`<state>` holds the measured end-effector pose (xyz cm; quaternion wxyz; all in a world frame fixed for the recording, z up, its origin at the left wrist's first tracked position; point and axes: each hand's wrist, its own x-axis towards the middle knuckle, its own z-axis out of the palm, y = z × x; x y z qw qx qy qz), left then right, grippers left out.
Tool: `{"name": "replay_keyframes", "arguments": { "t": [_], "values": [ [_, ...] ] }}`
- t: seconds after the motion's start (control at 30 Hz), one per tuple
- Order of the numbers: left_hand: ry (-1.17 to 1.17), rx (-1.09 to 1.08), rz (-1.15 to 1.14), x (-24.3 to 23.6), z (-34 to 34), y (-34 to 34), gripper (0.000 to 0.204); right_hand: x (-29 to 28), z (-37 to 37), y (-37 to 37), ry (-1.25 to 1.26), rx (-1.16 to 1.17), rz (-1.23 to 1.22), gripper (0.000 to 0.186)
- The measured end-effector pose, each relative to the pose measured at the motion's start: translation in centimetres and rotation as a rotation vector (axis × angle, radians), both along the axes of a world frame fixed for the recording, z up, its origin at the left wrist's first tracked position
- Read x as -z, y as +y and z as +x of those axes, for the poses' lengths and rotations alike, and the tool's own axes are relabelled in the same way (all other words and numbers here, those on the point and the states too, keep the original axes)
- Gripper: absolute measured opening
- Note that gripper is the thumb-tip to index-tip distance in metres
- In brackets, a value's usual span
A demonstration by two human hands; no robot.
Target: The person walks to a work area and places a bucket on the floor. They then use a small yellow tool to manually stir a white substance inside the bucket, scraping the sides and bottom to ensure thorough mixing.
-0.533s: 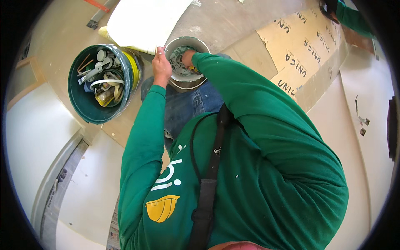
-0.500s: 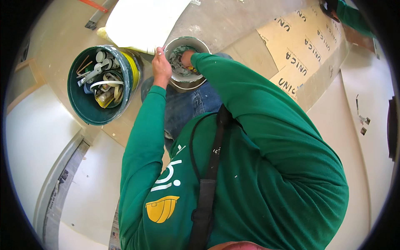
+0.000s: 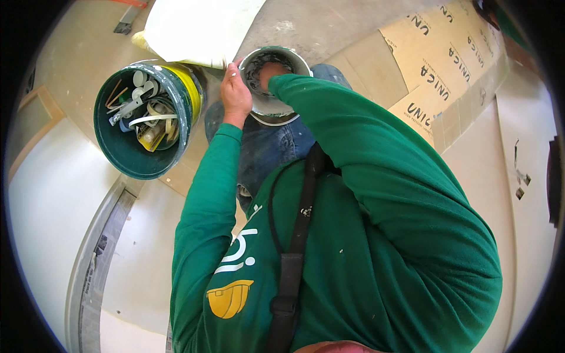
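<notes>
A light-coloured bucket (image 3: pixel 276 107) stands between my knees, tilted toward me, with grey-white paste smeared over its inside. My left hand (image 3: pixel 236 94) grips its left rim, fingers pointing up along the wall. My right hand (image 3: pixel 272 75) reaches down inside the bucket, its fingers closed and largely hidden. A yellow-handled tool showed in that hand a moment earlier; its working end is out of sight in the paste. A bail handle hangs at the bucket's near side. Just beyond my left hand lies a large white bag (image 3: pixel 200 29).
To the left stands a dark green bucket (image 3: pixel 118 156) holding several tools, wooden sticks and a smaller pail. Printed brown cardboard (image 3: pixel 441 76) covers the floor at right. A red-and-grey tool (image 3: pixel 125 25) lies far left. Part of another person's green sleeve (image 3: pixel 511 29) shows top right.
My right hand has moved deeper into the bucket and the yellow handle is now hidden. The bucket and my left hand appear slightly further right and up, as the whole view has shifted.
</notes>
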<state>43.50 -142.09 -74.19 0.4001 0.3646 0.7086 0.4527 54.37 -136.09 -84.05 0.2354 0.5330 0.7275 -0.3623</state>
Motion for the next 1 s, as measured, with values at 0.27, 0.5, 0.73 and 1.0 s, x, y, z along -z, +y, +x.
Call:
{"name": "replay_keyframes", "arguments": {
  "t": [0.27,0.5,0.73,1.0],
  "values": [
    [0.099,0.009,-0.026,-0.4,-0.1,0.1,0.05,-0.9,0.2,1.2,-0.045,-0.148,-0.046,0.037],
    [0.048,-0.011,0.044,-0.1,0.1,-0.3,0.05,-0.6,0.2,0.2,0.0,-0.142,0.017,0.036],
    [0.067,-0.007,0.0,-0.6,-0.2,0.1,0.052,-1.8,-0.1,0.3,0.025,-0.152,0.045,0.031],
    [0.044,-0.016,-0.017,-0.5,-0.2,0.2,0.052,-0.5,1.2,0.9,0.08,-0.207,-0.124,0.027]
  ]
}}
